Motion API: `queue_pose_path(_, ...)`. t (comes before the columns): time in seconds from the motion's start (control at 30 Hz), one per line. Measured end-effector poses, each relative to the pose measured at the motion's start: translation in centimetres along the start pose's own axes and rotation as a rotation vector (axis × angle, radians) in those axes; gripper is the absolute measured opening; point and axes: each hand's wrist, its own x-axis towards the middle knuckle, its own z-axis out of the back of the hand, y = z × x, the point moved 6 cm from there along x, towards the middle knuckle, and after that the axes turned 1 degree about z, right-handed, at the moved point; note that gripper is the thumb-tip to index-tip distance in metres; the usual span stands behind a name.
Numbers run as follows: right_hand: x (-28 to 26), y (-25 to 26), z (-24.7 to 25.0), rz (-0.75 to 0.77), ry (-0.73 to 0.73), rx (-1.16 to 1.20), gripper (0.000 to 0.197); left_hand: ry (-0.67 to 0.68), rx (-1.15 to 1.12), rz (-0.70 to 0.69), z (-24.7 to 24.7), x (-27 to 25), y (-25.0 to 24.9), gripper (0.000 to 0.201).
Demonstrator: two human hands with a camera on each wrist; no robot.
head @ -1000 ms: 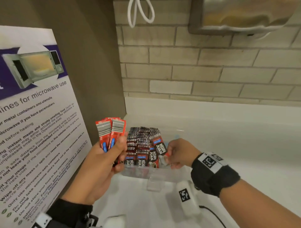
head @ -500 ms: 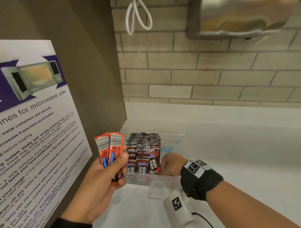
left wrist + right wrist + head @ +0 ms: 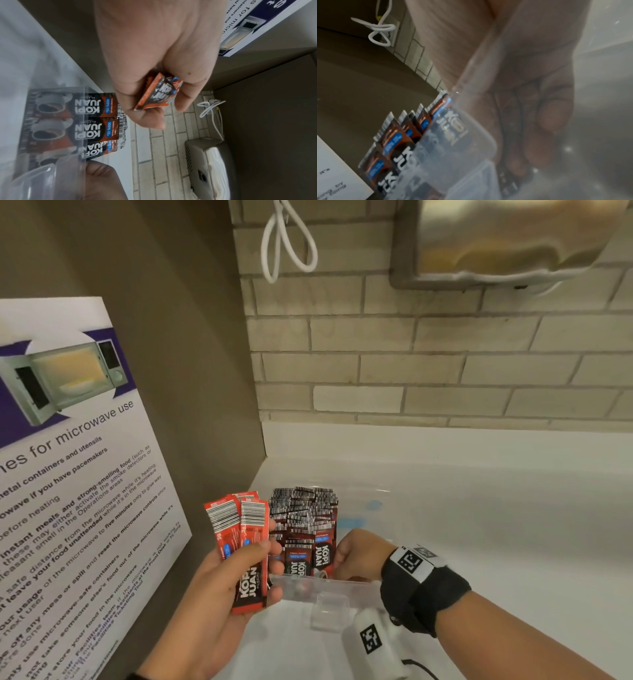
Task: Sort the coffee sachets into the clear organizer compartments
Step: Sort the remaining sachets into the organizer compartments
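My left hand (image 3: pixel 260 554) grips a small bundle of red Kopi Juan sachets (image 3: pixel 239 542), barcodes up, just left of the clear organizer (image 3: pixel 329 589); the bundle's lower ends (image 3: pixel 156 94) show between thumb and fingers. Several dark Kopi Juan sachets (image 3: pixel 301 529) stand upright in rows in the organizer's left part. My right hand (image 3: pixel 356 556) is down inside the organizer beside the rightmost sachet (image 3: pixel 322 553). Through the clear wall its curled fingers (image 3: pixel 547 121) show blurred. Whether they pinch that sachet is hidden.
The organizer sits in the corner of a white counter (image 3: pixel 479 525). A brown side wall with a microwave-use poster (image 3: pixel 68 474) stands close on the left. Behind is a brick wall (image 3: pixel 411 354) with a white cable loop (image 3: pixel 284 244) and a steel dispenser (image 3: pixel 496 241) overhead.
My right hand has gone down into the organizer with the sachet it was pinching, which now stands among the others. My left hand still holds its bundle, slightly lower.
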Motion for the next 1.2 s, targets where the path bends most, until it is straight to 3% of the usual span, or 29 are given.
queue_pose_path(0.03, 0.0, 0.0, -0.1, 0.005, -0.001, -0.007, 0.004, 0.002, -0.021, 0.006, 0.0, -0.1, 0.0, 0.03)
queue_pose_path(0.1, 0.0, 0.0, -0.1, 0.006, 0.005, -0.011, 0.01, -0.003, -0.06, 0.015, 0.3, -0.1, 0.1, 0.019)
queue_pose_path(0.17, -0.1, 0.0, 0.3, -0.021, 0.036, 0.034, 0.003, -0.033, -0.067, 0.015, 0.6, -0.1, 0.2, 0.018)
queue_pose_path(0.33, -1.4, 0.0, 2.3, -0.037, 0.017, 0.016, 0.022, -0.068, 0.002, -0.046, 0.3, -0.1, -0.2, 0.018)
queue_pose_path(0.43, -2.7, 0.3, 4.8, 0.035, -0.279, 0.07, 0.022, -0.09, 0.023, -0.082, 0.1, -0.1, -0.8, 0.026)
queue_pose_path(0.5, -5.1, 2.0, 6.0, 0.173, -0.531, 0.268, 0.019, -0.055, 0.031, -0.101, -0.5, 0.0, -1.2, 0.033)
queue_pose_path(0.53, -6.4, 3.3, 5.9, 0.257, -0.567, 0.399, 0.017, -0.03, 0.039, -0.109, -0.9, 0.1, -1.3, 0.036)
queue_pose_path(0.6, -8.5, 6.6, 4.1, 0.408, -0.417, 0.645, 0.007, 0.016, 0.058, -0.122, -2.0, 0.3, -1.2, 0.039)
queue_pose_path(0.67, -9.7, 8.8, 2.1, 0.503, -0.296, 0.722, 0.01, 0.058, 0.085, -0.125, -3.2, 0.5, -0.9, 0.038)
queue_pose_path(0.83, -10.8, 8.3, 3.3, 0.473, -0.637, 0.51, 0.017, 0.073, 0.174, -0.148, -4.5, 0.4, -0.5, 0.028)
queue_pose_path(1.1, -12.7, 9.9, 3.1, 0.595, -0.594, 0.309, 0.015, 0.177, 0.137, -0.145, -5.3, -1.2, -0.9, 0.034)
queue_pose_path(1.2, -14.4, 10.7, 4.9, 0.653, -0.749, 0.228, 0.027, 0.12, 0.282, -0.196, -4.6, -1.2, -1.6, 0.024)
